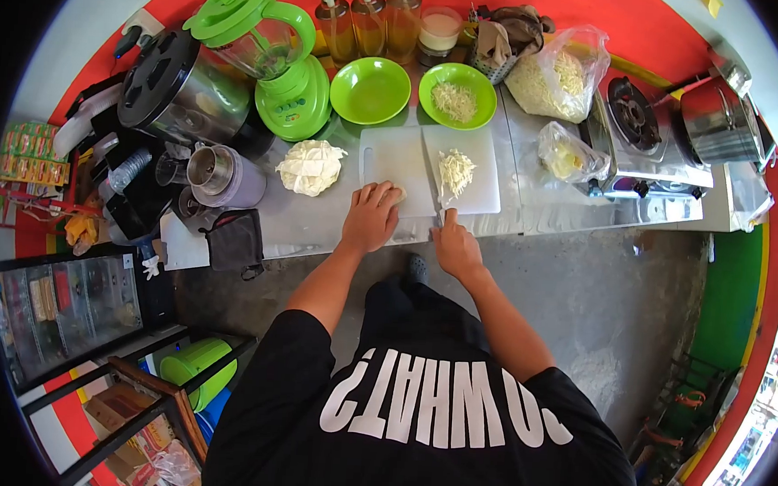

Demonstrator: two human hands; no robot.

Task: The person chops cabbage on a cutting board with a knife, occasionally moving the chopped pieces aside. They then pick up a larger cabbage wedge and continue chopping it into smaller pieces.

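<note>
A white cutting board [385, 158] lies near the table's front edge. My left hand [373, 215] rests at its lower left part, fingers curled over a small pale piece of cabbage [399, 193], mostly hidden. My right hand [456, 247] grips a knife [434, 170] by its handle, the blade pointing away from me across the board. Just right of the blade sits a small pile of shredded cabbage [457, 171]. Left of the board is a larger pale cabbage piece [311, 167]. Beyond the board, a green plate [488, 115] carries more shreds, beside another green plate [371, 90].
A green blender [293, 99], a metal-and-black container [185, 88] and a grinder-like cup [219, 175] stand at left. Pump bottles [368, 23] line the back. To the right are a bag of shreds [560, 75], a smaller bag [568, 154], a gas stove [652, 161] and a pot [721, 125].
</note>
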